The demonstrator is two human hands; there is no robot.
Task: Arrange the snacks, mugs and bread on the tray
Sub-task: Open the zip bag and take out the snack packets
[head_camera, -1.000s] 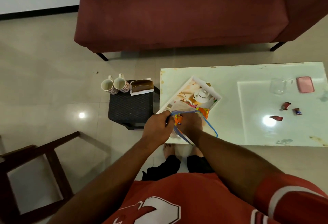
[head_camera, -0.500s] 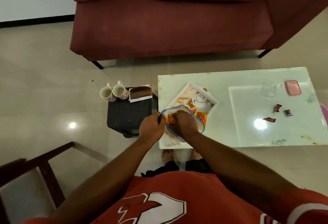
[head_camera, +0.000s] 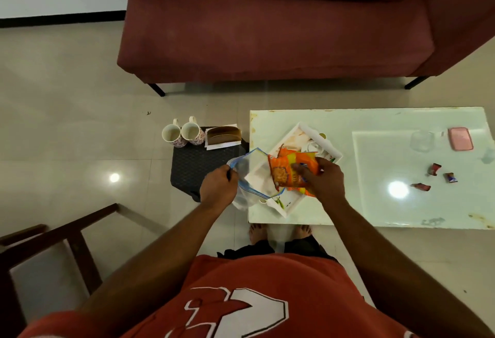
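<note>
A white printed tray lies slantwise at the left end of the pale table. My right hand grips an orange snack packet above the tray's near half. My left hand pinches the rim of a clear zip bag with a blue seal, just left of the packet. Two floral mugs stand on a black stool left of the table. Sliced bread in a wrapper sits beside the mugs. Three small wrapped candies lie on the table's right half.
A maroon sofa stands beyond the table. A clear glass and a pink case are at the table's far right. A wooden chair frame is at the lower left. My bare feet are at the table's near edge.
My right hand has drawn the orange packet out of the zip bag and moved it right over the tray. My left hand still holds the bag's rim.
</note>
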